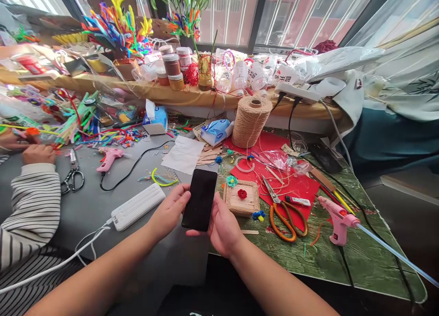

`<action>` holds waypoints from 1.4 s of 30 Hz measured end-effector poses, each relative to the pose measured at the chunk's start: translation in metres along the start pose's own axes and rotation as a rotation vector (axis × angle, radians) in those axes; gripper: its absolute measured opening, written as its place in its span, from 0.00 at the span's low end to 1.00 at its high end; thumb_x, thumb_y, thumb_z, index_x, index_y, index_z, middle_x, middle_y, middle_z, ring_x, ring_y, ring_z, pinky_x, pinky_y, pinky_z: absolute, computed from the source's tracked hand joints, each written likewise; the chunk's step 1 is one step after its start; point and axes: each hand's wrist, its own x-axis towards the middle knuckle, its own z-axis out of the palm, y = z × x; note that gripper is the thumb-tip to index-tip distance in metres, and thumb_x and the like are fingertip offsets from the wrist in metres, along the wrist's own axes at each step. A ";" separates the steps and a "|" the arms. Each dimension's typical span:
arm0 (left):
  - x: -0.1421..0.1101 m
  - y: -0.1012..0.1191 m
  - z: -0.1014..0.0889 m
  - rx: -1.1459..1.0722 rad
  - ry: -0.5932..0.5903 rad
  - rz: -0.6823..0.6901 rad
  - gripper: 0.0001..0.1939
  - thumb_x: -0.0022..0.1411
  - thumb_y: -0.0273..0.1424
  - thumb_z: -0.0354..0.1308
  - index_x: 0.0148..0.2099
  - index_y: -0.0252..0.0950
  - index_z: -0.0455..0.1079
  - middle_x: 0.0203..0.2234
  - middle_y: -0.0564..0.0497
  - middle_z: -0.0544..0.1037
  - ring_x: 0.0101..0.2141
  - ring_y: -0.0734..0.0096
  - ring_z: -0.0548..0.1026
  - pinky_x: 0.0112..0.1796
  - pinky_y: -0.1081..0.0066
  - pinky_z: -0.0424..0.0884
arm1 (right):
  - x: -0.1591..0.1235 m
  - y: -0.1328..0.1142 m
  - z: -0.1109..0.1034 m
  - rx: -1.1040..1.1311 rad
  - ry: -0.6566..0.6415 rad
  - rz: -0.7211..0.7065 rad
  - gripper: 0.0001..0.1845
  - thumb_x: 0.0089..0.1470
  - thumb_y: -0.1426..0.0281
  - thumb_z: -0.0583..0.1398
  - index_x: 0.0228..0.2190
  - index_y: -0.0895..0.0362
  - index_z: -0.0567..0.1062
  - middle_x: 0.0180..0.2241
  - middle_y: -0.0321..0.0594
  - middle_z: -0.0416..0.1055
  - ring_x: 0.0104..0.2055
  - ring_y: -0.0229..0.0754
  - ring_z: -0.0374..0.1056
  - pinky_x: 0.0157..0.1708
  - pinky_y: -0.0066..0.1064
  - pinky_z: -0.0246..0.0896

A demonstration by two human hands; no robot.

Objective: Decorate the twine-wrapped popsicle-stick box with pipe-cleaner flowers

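A black smartphone (200, 199) with a dark screen is held above the table edge between both hands. My left hand (170, 211) grips its left side, thumb near the upper edge. My right hand (223, 224) cups it from beneath and on the right, fingers curled under. Just right of the phone lies a small woven square (242, 198) with a red flower on it. Orange-handled scissors (284, 213) lie further right on red paper (295, 183).
A pink glue gun (338, 220) lies at the right, another (109, 158) at the left beside black scissors (72, 175). A white power strip (137, 206) sits left of the phone. A twine spool (250, 120) stands behind. Another person's striped sleeve (32, 201) is at the far left.
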 end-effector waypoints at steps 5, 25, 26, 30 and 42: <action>0.036 -0.032 0.009 -0.350 0.259 0.043 0.26 0.72 0.55 0.55 0.43 0.36 0.76 0.37 0.48 0.81 0.39 0.64 0.78 0.44 0.65 0.75 | 0.022 0.013 -0.026 -0.032 -0.100 0.004 0.30 0.73 0.48 0.49 0.59 0.53 0.75 0.49 0.47 0.82 0.41 0.46 0.79 0.30 0.35 0.80; 0.046 -0.026 0.027 -0.795 -0.012 -0.245 0.33 0.76 0.51 0.49 0.63 0.29 0.75 0.56 0.35 0.82 0.54 0.46 0.82 0.56 0.54 0.77 | 0.028 0.015 -0.046 0.014 -0.196 0.001 0.23 0.63 0.53 0.65 0.52 0.55 0.76 0.46 0.44 0.82 0.42 0.48 0.79 0.35 0.42 0.82; 0.046 -0.025 0.028 -0.803 -0.029 -0.255 0.33 0.76 0.51 0.49 0.64 0.29 0.74 0.56 0.35 0.82 0.54 0.46 0.82 0.57 0.53 0.77 | 0.027 0.015 -0.047 0.020 -0.201 -0.001 0.24 0.63 0.53 0.65 0.53 0.55 0.76 0.46 0.44 0.82 0.43 0.48 0.79 0.36 0.43 0.82; 0.056 -0.017 0.032 -0.785 -0.105 -0.359 0.36 0.76 0.53 0.46 0.65 0.28 0.73 0.51 0.33 0.84 0.45 0.51 0.86 0.50 0.55 0.80 | 0.023 0.014 -0.048 0.028 -0.190 -0.073 0.27 0.65 0.50 0.62 0.56 0.54 0.74 0.45 0.45 0.82 0.44 0.50 0.78 0.37 0.44 0.81; 0.105 -0.016 0.052 -0.757 -0.217 -0.281 0.37 0.75 0.54 0.46 0.64 0.29 0.74 0.48 0.35 0.85 0.36 0.54 0.85 0.37 0.61 0.81 | 0.022 0.005 -0.049 -0.026 0.024 -0.361 0.21 0.57 0.68 0.67 0.52 0.52 0.74 0.49 0.41 0.78 0.47 0.46 0.75 0.39 0.39 0.80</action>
